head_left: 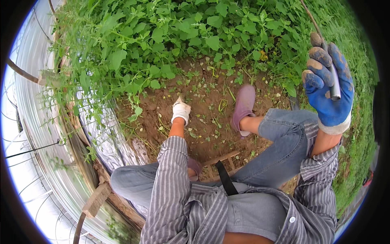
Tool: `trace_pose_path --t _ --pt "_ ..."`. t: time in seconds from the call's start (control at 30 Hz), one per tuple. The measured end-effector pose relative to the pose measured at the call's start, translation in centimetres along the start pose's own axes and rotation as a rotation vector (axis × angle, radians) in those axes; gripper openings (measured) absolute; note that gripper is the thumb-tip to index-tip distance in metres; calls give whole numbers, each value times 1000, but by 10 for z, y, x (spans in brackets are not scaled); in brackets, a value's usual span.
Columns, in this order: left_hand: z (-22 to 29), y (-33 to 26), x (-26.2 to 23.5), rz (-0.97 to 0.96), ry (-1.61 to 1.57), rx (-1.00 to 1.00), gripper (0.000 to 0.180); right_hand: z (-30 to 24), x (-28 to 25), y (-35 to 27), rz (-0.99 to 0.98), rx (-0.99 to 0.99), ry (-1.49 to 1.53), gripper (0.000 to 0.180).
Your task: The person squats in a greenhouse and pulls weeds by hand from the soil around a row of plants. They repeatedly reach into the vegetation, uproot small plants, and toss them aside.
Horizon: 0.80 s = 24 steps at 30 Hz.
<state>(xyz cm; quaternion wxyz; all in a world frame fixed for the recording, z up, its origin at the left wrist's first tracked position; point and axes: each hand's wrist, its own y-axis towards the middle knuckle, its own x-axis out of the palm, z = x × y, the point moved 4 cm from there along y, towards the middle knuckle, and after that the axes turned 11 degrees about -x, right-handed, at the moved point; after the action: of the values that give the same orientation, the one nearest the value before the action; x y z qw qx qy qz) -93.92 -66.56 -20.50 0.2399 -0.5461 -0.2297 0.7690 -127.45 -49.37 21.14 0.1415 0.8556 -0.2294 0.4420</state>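
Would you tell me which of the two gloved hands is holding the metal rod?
The right hand, in the blue glove, is raised and gripping the metal rod. The left hand, in a white glove, reaches down to the soil.

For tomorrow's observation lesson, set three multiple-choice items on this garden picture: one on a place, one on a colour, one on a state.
1. Where is the left hand?
A. Down at the bare soil
B. On the knee
C. Raised overhead

2. What colour is the right hand's glove?
A. White
B. Blue
C. Red

3. What is the right hand doing?
A. Lying open
B. Pointing
C. Gripping a grey handle

Answers:
1 A, the white-gloved hand reaches down to the soil among small weeds.
2 B, the glove is blue with soiled fingertips.
3 C, its fingers curl round the handle.
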Motion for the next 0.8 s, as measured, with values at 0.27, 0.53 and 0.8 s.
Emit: trace_pose_path --t 0.27,0.53,0.8 --pt "47 -14 -2 -125 -1081 -175 26 -7 -15 -5 99 -7 -23 43" --pt "27 29 -60 285 -165 -100 61 -8 -3 -5 51 8 9 40" --pt "-63 79 -71 414 -324 -78 29 -9 -1 -5 108 41 57 41"
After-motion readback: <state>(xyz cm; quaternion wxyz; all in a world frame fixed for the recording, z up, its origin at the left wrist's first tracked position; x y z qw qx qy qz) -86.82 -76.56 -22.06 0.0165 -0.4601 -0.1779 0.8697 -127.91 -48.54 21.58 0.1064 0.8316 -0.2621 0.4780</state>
